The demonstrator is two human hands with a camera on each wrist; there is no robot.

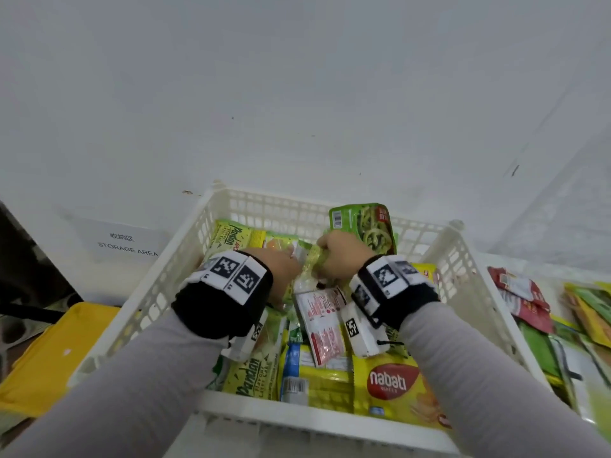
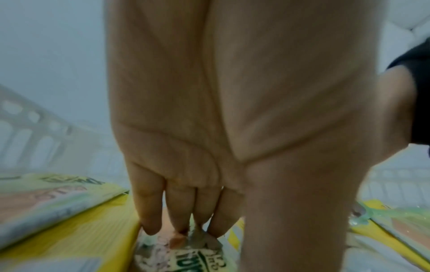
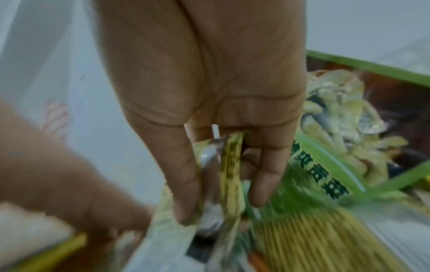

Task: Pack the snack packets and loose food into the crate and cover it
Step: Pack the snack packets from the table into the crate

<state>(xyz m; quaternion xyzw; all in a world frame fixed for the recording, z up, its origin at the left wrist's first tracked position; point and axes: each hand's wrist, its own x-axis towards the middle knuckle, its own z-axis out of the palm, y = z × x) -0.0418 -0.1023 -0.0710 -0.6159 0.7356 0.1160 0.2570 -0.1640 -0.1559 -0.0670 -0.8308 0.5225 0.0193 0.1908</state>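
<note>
Head view: both hands are down in the crate [image 1: 463, 259], the left hand [image 1: 281, 262] and right hand [image 1: 344, 256] meeting on a small packet [image 1: 310, 259] mid-crate; more packets [image 1: 529, 305] wait right of the crate. Left wrist view: the fingers [image 2: 177, 208] run nearly straight, tips pressing a crinkled wrapper [image 2: 186, 254]. Right wrist view: the fingers [image 3: 186, 174] pinch a yellow-green wrapper edge [image 3: 230, 174], beside a green bag [image 3: 325, 165]. Packing, I'd say; next, tuck it flat, then reach outside the crate for the rest.
</note>
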